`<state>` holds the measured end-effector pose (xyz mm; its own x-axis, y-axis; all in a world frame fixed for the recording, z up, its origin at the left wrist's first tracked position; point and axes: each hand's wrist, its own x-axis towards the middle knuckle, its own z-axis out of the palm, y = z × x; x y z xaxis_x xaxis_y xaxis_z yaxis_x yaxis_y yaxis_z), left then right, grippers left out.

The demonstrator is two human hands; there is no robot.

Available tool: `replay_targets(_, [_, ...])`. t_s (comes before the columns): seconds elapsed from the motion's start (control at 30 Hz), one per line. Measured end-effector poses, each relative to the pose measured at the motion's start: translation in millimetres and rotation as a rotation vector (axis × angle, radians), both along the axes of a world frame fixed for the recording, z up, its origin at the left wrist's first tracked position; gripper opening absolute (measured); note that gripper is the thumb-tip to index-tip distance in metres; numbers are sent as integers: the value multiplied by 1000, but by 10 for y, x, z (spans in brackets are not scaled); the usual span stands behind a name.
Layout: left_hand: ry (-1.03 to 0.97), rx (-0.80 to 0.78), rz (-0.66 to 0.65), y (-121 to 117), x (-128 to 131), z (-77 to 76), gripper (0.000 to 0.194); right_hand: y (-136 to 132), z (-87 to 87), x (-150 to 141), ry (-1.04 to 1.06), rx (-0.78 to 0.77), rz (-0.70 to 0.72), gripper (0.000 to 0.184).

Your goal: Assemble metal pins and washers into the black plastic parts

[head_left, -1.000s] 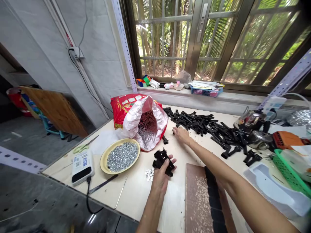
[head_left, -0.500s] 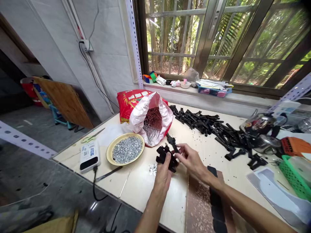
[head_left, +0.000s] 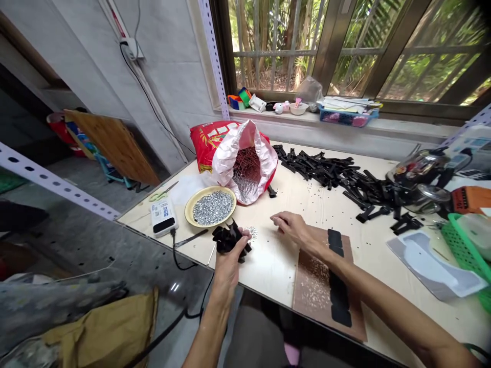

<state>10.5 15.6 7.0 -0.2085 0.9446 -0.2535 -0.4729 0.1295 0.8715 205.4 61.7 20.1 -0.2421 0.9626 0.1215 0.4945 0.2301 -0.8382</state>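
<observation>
My left hand (head_left: 230,263) is closed around a bunch of black plastic parts (head_left: 225,241), held above the near edge of the table beside the plate. A small cluster of silvery nuts (head_left: 251,233) lies on the table just right of that hand. My right hand (head_left: 293,227) is apart from the bunch, over the table, its fingers curled together; whether something small is between them does not show. A yellowish plate (head_left: 188,221) full of small metal nuts (head_left: 213,207) stands behind my left hand. One black part (head_left: 271,191) lies by the bag.
A red and white bag (head_left: 222,163) of long screws or nails lies open at the back. A long heap of black parts (head_left: 326,168) runs right. A brown board (head_left: 312,286) with black pads (head_left: 339,289), a power bank (head_left: 163,217), scissors (head_left: 164,191) and a green basket (head_left: 458,240) are around.
My left hand has moved left and nearer the table's edge with the bunch. My right hand has come away from the black parts. The view has tilted downward.
</observation>
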Motion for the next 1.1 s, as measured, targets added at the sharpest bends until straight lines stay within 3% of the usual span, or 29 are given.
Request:
replay_targets(0.07, [-22,33,-53,-32,65,-2,38,-156,60,-125,127,-49,88,32])
replay_targets(0.17, [-93,50,-106,-48,250,-8,38,-408,135,-235,216,5,185,37])
replay_targets(0.33, [-207,44,-222,-105,470,30,41,-625,58,-158,284,76,67,46])
replay_targets(0.47, [-232,9,-341,-187,558,80,39,-705,32,-56,169,204,-9,43])
replay_targets(0.6, [-247,-39,-225,-265,682,56,40,-826,64,-34,58,213,-2,40])
replay_targets(0.7, [-205,-2,-141,-371,774,41,41,-966,28,-48,33,154,70,63])
replay_targets(0.8, [-162,29,-151,-529,844,65,42,-1125,-56,-80,-47,184,98,83])
replay_targets(0.97, [-192,-8,-195,-715,891,90,46,-1295,-177,-129,-118,271,-32,85])
replay_targets(1.03, [-183,-39,-171,-728,855,70,46,-1293,-176,-111,-80,245,13,85])
replay_targets(1.1, [-160,-48,-156,-715,770,38,44,-1231,-134,-60,7,123,135,84])
